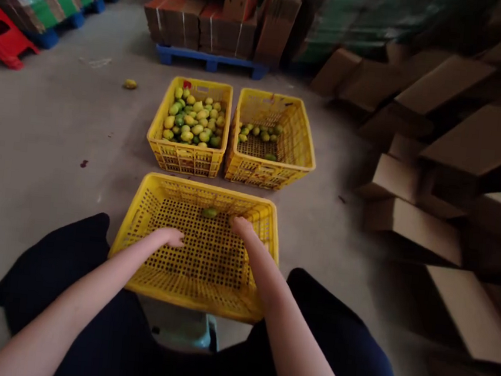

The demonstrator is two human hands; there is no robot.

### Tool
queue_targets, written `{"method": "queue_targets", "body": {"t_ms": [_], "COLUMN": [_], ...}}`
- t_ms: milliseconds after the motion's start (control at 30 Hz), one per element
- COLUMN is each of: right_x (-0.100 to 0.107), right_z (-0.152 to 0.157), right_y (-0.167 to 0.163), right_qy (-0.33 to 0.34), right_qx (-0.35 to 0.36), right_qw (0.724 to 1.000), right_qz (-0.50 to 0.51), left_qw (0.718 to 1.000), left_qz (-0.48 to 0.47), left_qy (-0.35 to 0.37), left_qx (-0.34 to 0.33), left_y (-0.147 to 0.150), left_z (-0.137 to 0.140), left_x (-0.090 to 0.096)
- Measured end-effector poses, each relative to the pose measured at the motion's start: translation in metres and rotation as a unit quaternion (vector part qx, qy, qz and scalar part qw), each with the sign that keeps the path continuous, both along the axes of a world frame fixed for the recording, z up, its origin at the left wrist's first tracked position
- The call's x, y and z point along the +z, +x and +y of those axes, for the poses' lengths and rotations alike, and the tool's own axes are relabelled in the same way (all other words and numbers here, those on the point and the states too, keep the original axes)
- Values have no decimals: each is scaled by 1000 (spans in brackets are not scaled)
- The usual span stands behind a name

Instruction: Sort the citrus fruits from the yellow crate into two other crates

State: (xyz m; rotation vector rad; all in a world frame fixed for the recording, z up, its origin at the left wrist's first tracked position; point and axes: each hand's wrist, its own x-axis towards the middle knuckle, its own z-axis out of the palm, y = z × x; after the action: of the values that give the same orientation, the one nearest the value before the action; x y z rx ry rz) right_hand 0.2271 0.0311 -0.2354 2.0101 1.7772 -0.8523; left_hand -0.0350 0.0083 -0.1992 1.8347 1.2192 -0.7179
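A yellow plastic crate (209,185) sits between my knees, with one green lemon (209,212) near its far wall. Over the crate's left half is my left hand (173,238), fingers loosely apart and nothing seen in them. My right hand (241,226) reaches down at the far right of the crate, just right of the green lemon. Its fingers are curled, and what they hold, if anything, is hidden by the hand and blur.
Beyond stand a yellow crate (159,121) full of yellow and green lemons and another crate (305,135) with several on its bottom. One lemon (130,84) lies on the floor. Cardboard boxes (428,229) cover the right side; a blue pallet (212,60) bears cartons behind.
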Motion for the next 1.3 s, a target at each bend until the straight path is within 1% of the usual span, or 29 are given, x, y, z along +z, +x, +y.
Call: {"method": "queue_targets", "body": {"t_ms": [100, 167, 267, 333, 433, 500, 567, 633, 700, 800, 900, 967, 1067, 1133, 1167, 1233, 1300], "right_x": [-32, -48, -65, -74, -85, -91, -96, -100, -103, -106, -107, -106, -97, -83, -73, -46, -11], "right_z": [-4, -3, 0, -2, -18, -34, -50, -62, -68, -69, -67, -66, -64, -61, -58, -49, -37], "right_y": [-6, -7, -11, -16, -24, -27, -28, -26, -24, -23, -24, -28, -37, -44, -47, -50, -49], "right_qy": [5, 15, 32, 40, 36, 33, 36, 43, 47, 51, 48, 40, 24, 20, 23, 34, 51], "right_qx": [-44, -72, -99, -109, -117, -122, -133, -154, -188, -239, -284, -332, -416, -458, -472, -484, -477], "right_qw": [999, 997, 994, 993, 992, 992, 990, 986, 979, 965, 948, 928, 886, 854, 839, 810, 783], "right_qz": [-18, -28, -32, -26, -2, 17, 35, 50, 64, 93, 137, 164, 205, 245, 270, 330, 396], "left_qw": [999, 998, 996, 995, 987, 977, 967, 960, 955, 944, 932, 925, 910, 891, 879, 850, 823], "left_qz": [9, 23, 34, 26, -2, -24, -46, -65, -78, -86, -93, -103, -119, -146, -172, -246, -319], "left_qy": [-29, -47, -60, -40, 34, 84, 114, 126, 131, 144, 142, 119, 53, 10, -8, -36, -55], "left_qx": [11, 23, 57, 93, 156, 194, 223, 242, 256, 283, 321, 347, 393, 430, 445, 465, 467], "left_y": [-9, -16, -19, -14, 7, 27, 49, 69, 84, 94, 93, 86, 75, 69, 67, 65, 65], "left_z": [1, 5, 18, 29, 49, 61, 69, 72, 68, 53, 39, 32, 27, 24, 24, 26, 35], "left_x": [-26, -42, -67, -85, -115, -133, -149, -160, -164, -161, -149, -139, -117, -95, -81, -50, -13]}}
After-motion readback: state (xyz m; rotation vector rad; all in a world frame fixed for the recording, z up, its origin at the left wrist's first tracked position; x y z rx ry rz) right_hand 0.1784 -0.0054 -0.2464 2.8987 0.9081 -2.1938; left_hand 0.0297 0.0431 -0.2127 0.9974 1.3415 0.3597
